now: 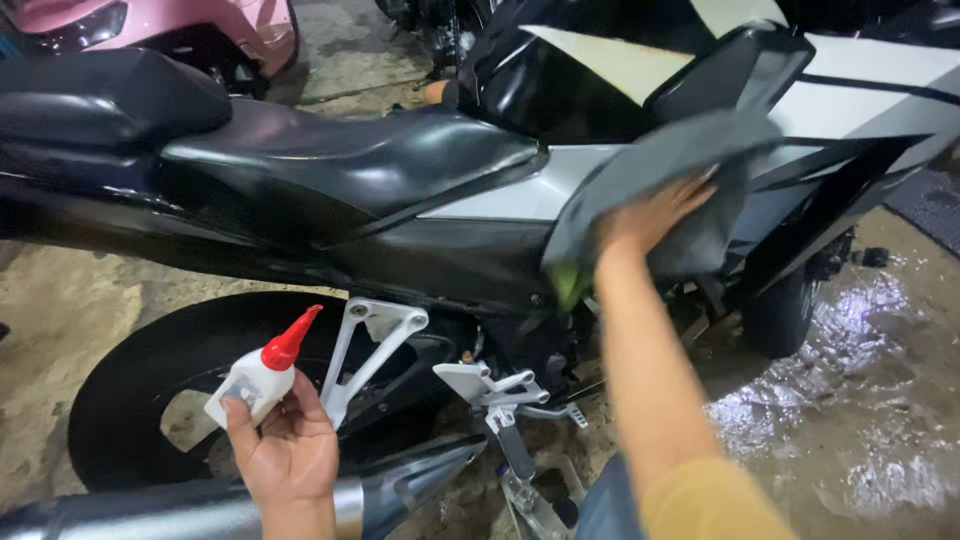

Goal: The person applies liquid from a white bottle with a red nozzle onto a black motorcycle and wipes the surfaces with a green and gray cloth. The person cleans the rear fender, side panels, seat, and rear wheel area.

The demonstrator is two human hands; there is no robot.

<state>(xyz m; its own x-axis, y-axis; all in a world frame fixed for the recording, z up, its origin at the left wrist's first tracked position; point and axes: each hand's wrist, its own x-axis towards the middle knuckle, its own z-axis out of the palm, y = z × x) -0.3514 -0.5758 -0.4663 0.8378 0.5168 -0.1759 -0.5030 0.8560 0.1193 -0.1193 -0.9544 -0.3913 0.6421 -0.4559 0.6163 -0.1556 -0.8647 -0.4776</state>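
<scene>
You are pressing a dark grey cloth (660,180) against a black-and-white side panel (850,110) and holding a white bottle (248,385) with a red nozzle. The seat (340,165) is showing glossy black; a neighbouring scooter (200,25) is showing pink, your sleeve (710,505) mustard yellow.

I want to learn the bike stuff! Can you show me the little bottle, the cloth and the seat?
small bottle (250,378), head view, on its white body.
grey cloth (655,165), head view, on its upper fold.
black seat (350,165), head view, on its shiny top.
</scene>
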